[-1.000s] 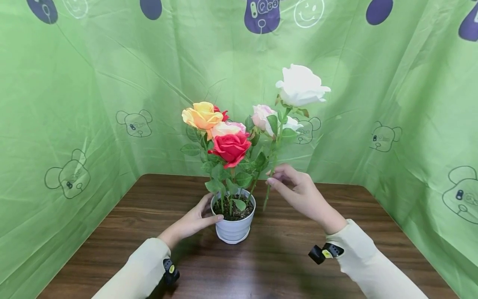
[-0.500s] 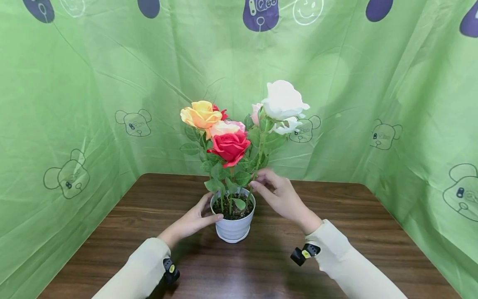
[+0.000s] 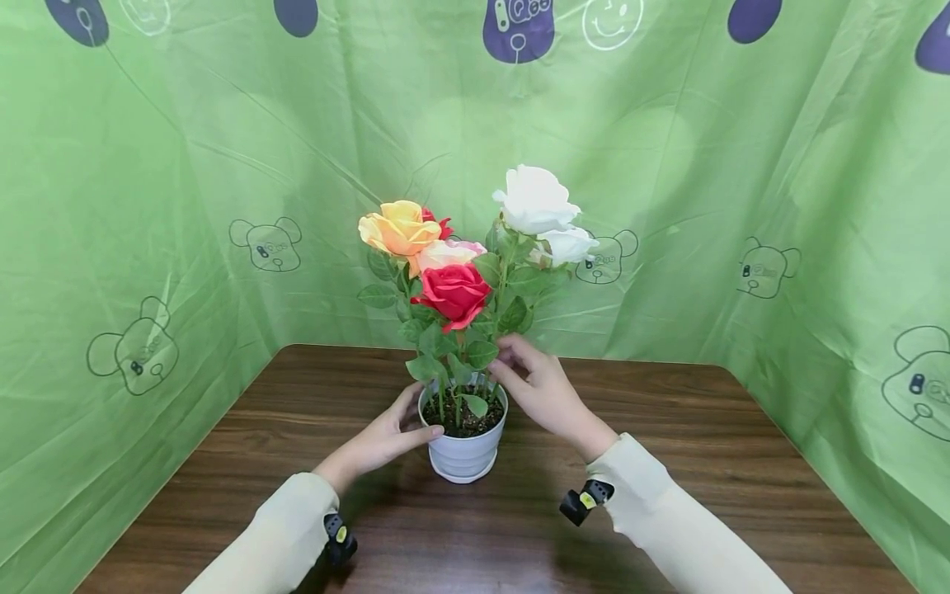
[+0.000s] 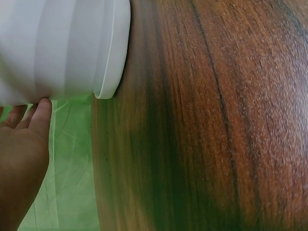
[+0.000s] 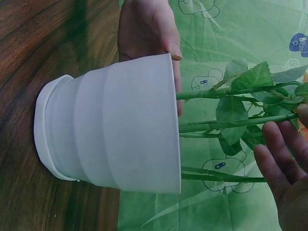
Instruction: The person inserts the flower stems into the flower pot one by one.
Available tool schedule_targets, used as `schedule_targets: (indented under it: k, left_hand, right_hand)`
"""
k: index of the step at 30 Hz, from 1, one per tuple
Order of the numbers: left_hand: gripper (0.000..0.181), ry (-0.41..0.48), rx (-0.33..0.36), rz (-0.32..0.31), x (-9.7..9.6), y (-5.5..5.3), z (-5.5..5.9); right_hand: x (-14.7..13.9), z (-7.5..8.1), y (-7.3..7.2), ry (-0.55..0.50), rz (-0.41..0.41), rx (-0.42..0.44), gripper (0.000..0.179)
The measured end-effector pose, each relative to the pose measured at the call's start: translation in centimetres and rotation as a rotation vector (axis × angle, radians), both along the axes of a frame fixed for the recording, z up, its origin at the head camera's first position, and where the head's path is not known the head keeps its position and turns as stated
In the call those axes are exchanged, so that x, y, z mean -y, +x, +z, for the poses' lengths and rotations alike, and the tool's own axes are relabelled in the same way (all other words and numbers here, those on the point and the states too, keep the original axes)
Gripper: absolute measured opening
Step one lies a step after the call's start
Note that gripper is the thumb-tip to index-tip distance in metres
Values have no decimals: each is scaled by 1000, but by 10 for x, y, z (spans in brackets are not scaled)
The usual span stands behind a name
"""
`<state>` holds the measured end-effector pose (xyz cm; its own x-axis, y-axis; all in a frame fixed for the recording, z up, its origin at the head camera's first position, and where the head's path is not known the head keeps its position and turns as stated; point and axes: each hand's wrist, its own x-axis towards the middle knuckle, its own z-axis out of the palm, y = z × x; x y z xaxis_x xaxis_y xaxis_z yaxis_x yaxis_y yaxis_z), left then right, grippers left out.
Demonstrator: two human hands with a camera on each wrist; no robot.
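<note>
A white flowerpot (image 3: 463,456) full of dark soil stands on its saucer, with several roses upright in it. My left hand (image 3: 382,433) steadies its left side, thumb at the rim and fingers around the wall; the left wrist view shows fingertips (image 4: 44,108) against the pot. My right hand (image 3: 545,392) pinches the stem of a tall white rose (image 3: 536,200) just above the pot's right rim. In the right wrist view, that green stem (image 5: 236,124) runs from the fingers down behind the pot's rim. Its lower end is hidden there.
An orange rose (image 3: 401,228), a red rose (image 3: 454,293) and a lower white rose (image 3: 567,245) crowd around with leaves. The brown wooden table (image 3: 297,412) is enclosed by a green printed curtain (image 3: 356,107).
My right hand has carried the white rose leftward and lower, from beside the pot to over it, its stem now among the others. My left hand stays on the pot.
</note>
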<state>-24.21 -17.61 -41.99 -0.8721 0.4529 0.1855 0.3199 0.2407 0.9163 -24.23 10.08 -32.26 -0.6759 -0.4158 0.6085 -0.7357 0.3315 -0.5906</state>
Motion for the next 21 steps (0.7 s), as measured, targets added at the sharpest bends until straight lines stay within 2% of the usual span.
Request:
schedule_targets:
  k: [8, 13, 21]
  left_hand:
    - [82, 25, -14, -7, -1, -1, -1]
    - [82, 33, -19, -10, -1, -1, -1]
    - [83, 21, 11, 3, -1, -1, -2]
  right_hand:
    - [5, -2, -3, -19, -31, 0, 21]
    - [7, -3, -4, 8, -27, -23, 24]
    - [12, -20, -11, 71, -30, -131, 5]
